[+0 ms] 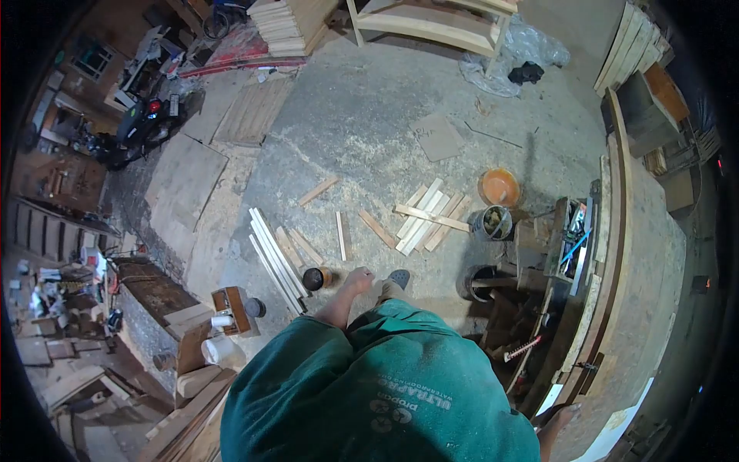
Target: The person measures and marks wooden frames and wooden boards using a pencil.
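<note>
My left hand [358, 281] hangs in front of my green shirt [377, 377], fingers curled in with nothing visible in them. Below it on the floor are a dark-lidded jar [316, 278] and one of my shoes [399, 277]. Off to the right, my right hand [560, 416] rests at the edge of the workbench [635, 308], its fingers stretched out over the wood. Several pale wood strips [269, 250] lie side by side to the left. A crossed pile of short wood slats [431, 218] lies ahead on the floor.
An orange basin [499, 187] and a bucket [493, 223] stand ahead to the right. Tools fill a tray [573, 239] along the bench. A motorbike [142, 131] is parked at the far left. A wooden frame [431, 27] stands at the back.
</note>
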Motion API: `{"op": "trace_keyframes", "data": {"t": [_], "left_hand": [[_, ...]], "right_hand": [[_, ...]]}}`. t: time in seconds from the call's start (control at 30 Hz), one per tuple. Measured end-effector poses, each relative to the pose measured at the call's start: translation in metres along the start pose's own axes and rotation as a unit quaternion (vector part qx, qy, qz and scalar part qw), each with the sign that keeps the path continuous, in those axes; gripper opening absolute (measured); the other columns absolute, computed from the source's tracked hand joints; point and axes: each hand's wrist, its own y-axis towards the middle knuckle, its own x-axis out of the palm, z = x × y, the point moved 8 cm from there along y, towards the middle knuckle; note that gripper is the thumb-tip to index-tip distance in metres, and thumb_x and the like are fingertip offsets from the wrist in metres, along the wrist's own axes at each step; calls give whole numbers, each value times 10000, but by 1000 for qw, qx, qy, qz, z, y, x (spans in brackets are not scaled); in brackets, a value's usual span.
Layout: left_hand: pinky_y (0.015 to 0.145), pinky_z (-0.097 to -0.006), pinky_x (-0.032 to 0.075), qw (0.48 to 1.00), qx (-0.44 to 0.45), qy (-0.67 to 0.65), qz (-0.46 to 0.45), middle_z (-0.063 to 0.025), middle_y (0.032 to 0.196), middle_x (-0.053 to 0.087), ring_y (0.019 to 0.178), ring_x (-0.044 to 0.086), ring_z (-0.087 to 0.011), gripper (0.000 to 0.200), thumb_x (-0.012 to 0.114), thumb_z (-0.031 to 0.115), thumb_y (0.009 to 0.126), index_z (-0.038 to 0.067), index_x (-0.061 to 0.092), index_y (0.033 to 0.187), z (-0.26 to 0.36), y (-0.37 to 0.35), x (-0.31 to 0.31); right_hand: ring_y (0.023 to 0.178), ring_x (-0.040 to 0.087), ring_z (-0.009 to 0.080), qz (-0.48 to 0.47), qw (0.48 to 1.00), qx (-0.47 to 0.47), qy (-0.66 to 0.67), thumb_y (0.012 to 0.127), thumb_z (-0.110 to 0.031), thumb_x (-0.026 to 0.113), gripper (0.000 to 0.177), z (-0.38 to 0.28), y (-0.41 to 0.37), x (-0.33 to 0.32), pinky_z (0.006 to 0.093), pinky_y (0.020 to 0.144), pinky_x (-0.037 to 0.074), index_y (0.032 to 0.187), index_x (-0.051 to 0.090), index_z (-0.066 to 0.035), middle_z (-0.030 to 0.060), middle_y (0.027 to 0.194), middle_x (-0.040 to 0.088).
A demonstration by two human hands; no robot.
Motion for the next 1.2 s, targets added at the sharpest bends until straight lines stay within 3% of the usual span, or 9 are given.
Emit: {"op": "trace_keyframes", "data": {"t": [0.37,0.47,0.8,0.9,1.0,1.1,1.13,1.17,1.2], "left_hand": [[612,-380,514,987,-70,-140,42,-142,775,671,626,651,-259,449,546,428,881,-2,655,951,-19,21,-82],[583,-350,503,981,-74,-177,7,-118,936,659,651,636,-207,457,526,416,919,6,568,1116,-22,19,-91],[651,-396,513,996,-36,-81,24,-128,771,663,670,658,-257,413,557,392,887,-6,636,959,-55,43,-80],[667,-399,514,998,-30,-45,12,-132,771,666,652,659,-260,392,572,397,886,20,646,964,-44,50,-80],[596,-370,513,988,-105,-112,1,-122,776,666,608,644,-226,383,587,406,887,34,635,967,-30,55,-86],[493,-324,507,983,-131,-132,-11,-100,793,666,573,621,-174,389,600,410,891,27,608,956,-6,77,-94],[501,-328,508,980,-140,-139,-19,-103,802,668,585,627,-173,394,598,414,894,25,609,960,6,83,-100],[509,-331,509,978,-149,-147,-25,-106,811,670,597,633,-172,400,596,417,896,23,610,964,21,89,-110],[549,-333,516,988,-117,-96,-27,-108,821,672,610,639,-182,363,602,373,903,14,612,961,56,90,-129]], "right_hand": [[1145,525,380,-62,987,37,144,946,-561,390,714,-5,1,11,412,966,411,1320,468,42,250,1267,538],[1123,535,366,-95,975,93,181,912,-608,431,767,-28,-19,-2,413,946,421,1323,466,39,233,1265,544],[1272,418,398,-100,947,79,294,938,-617,322,763,-2,-18,15,433,1061,320,1394,401,-10,230,1421,404],[1274,417,403,-68,996,31,45,953,-592,312,741,-29,-29,-13,436,1044,348,1395,395,-3,239,1427,392],[1256,438,407,-54,995,75,37,962,-557,328,709,-14,-22,-10,424,1048,346,1402,388,-4,244,1429,386],[1250,460,382,-190,888,-62,-414,969,-499,349,663,-16,-8,-12,425,1050,350,1394,400,7,248,1412,410],[1146,547,352,-193,971,74,-120,969,-424,390,572,49,15,-14,412,958,432,1348,458,-1,240,1296,514],[1042,634,322,-129,955,197,183,969,-348,430,483,111,36,-17,399,866,514,1302,516,-9,231,1180,617],[1025,638,316,-59,957,221,178,968,-340,431,474,83,36,-40,393,857,517,1294,522,-7,224,1160,624]]}}
